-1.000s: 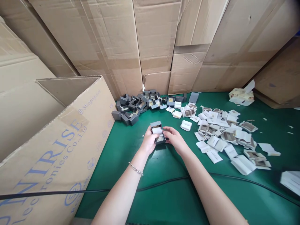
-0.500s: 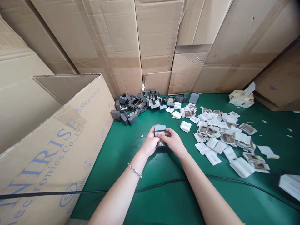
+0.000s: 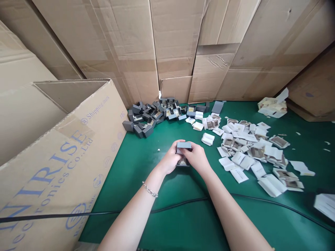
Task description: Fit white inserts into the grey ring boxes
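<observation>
Between both hands is a small dark grey hinged box (image 3: 184, 145), its lid raised toward the far side. My left hand (image 3: 171, 159) wraps around its left side. My right hand (image 3: 196, 156) grips it from the right, with fingers reaching inside under the lid. Part of the box's inside shows below the fingers; what the fingertips touch there is hidden. Beyond the hands lies a heap of similar dark grey boxes (image 3: 148, 130), several of them open. To the right spreads a pile of white paper and brown-grey insert pieces (image 3: 246, 137).
A large printed cardboard carton (image 3: 104, 115) stands open at the left. Tall cardboard (image 3: 136, 42) walls the back of the green table (image 3: 167, 216). A black cable (image 3: 180, 205) crosses in front, under the forearms. A tissue pack (image 3: 272, 107) sits at the back right.
The held box has shifted slightly to the right with both hands. My right fingers have moved further in under the lid, and the pale lining seen there before is now covered.
</observation>
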### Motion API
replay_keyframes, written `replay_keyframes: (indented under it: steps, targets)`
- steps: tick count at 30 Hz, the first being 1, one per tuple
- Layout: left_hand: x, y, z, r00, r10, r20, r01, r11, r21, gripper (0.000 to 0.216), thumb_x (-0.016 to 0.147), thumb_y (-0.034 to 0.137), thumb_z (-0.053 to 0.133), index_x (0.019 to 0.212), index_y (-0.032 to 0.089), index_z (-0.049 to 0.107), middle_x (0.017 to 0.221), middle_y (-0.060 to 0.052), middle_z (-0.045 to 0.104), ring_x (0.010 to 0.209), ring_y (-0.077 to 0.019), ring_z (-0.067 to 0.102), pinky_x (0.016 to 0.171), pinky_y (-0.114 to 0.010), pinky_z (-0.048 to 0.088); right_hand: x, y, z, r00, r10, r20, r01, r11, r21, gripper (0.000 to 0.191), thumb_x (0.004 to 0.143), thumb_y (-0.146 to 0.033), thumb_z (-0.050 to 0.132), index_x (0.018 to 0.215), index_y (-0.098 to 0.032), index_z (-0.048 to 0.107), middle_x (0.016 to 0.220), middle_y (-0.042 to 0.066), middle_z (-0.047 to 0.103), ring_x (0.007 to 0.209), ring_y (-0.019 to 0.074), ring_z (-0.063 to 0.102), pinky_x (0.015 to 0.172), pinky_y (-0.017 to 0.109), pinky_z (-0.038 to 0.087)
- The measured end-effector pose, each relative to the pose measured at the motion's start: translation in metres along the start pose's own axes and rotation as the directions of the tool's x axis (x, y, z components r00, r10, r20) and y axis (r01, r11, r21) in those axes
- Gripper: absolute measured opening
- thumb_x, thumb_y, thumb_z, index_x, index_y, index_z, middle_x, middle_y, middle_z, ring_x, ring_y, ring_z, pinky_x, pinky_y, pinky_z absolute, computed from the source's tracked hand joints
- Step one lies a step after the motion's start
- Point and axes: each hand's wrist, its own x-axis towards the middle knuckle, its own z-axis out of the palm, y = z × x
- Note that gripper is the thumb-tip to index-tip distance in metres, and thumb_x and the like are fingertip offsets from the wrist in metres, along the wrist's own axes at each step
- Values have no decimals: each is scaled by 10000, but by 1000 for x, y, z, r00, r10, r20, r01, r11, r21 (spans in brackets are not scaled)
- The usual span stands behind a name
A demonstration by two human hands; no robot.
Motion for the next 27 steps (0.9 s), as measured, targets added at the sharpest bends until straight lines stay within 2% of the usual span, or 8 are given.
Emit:
replay_keyframes:
  steps: [4, 8, 11, 16, 19, 22, 24, 27]
  targets:
    - [-3, 1, 1, 994, -106, 2, 105, 993, 62, 553, 548, 0, 491, 1060, 208, 503, 664, 30, 510, 535, -77, 462, 488, -197, 313, 2, 4, -6, 999, -33, 20, 37, 978, -207, 283, 766, -424, 494, 613, -206, 589, 624, 35, 597, 535, 161, 475, 485, 262, 306]
    - [-4, 2, -1, 993, -117, 7, 117, 992, 48, 480, 553, -6, 511, 987, 198, 515, 679, 26, 511, 553, -77, 462, 510, -204, 326, 4, 8, -2, 999, -42, -7, 39, 973, -229, 279, 773, -416, 493, 622, -206, 599, 633, 47, 612, 556, 177, 507, 497, 271, 323]
    - [-2, 1, -3, 994, -110, 23, 110, 994, 5, 499, 554, -9, 529, 1005, 206, 526, 703, 18, 531, 570, -81, 477, 522, -205, 336, 4, 7, 3, 999, -20, -26, 16, 990, -140, 242, 762, -389, 500, 707, -201, 643, 659, 43, 629, 594, 181, 536, 531, 274, 364]
    - [0, 2, -4, 996, -77, -48, 71, 990, -119, 507, 534, -11, 521, 999, 189, 548, 752, -5, 590, 604, -95, 526, 541, -207, 376, 6, 6, 4, 992, 51, 119, -66, 989, 131, 227, 720, -289, 483, 868, -204, 634, 779, 1, 647, 702, 163, 572, 620, 265, 432]
    - [0, 7, -5, 994, -34, -102, 16, 985, -171, 404, 579, 40, 570, 959, 178, 569, 786, -18, 616, 654, -109, 557, 560, -210, 409, 5, 5, 5, 990, 40, 137, -76, 960, 268, 283, 727, -278, 486, 971, -207, 609, 899, 7, 651, 790, 160, 584, 705, 276, 453]
    - [-1, 10, -7, 987, -29, -161, -4, 980, -201, 274, 658, 170, 638, 928, 172, 588, 766, -23, 620, 648, -116, 570, 557, -219, 424, 3, 2, 6, 985, 8, 173, -68, 936, 345, 304, 753, -305, 503, 1027, -207, 593, 959, 19, 643, 833, 162, 590, 742, 285, 462]
    - [0, 10, -8, 984, -26, -179, -11, 978, -207, 275, 665, 211, 671, 926, 168, 593, 768, -27, 625, 660, -121, 584, 573, -228, 438, 1, -1, 6, 979, -17, 203, -64, 922, 381, 323, 764, -328, 520, 1056, -203, 579, 981, 28, 638, 857, 165, 595, 757, 290, 470]
    - [0, 11, -8, 988, -21, -154, -12, 978, -209, 311, 637, 187, 709, 927, 163, 599, 779, -32, 636, 668, -125, 593, 593, -237, 451, 1, -3, 2, 970, -41, 241, -74, 890, 449, 351, 758, -332, 547, 1086, -206, 554, 1020, 38, 633, 908, 172, 600, 781, 297, 480]
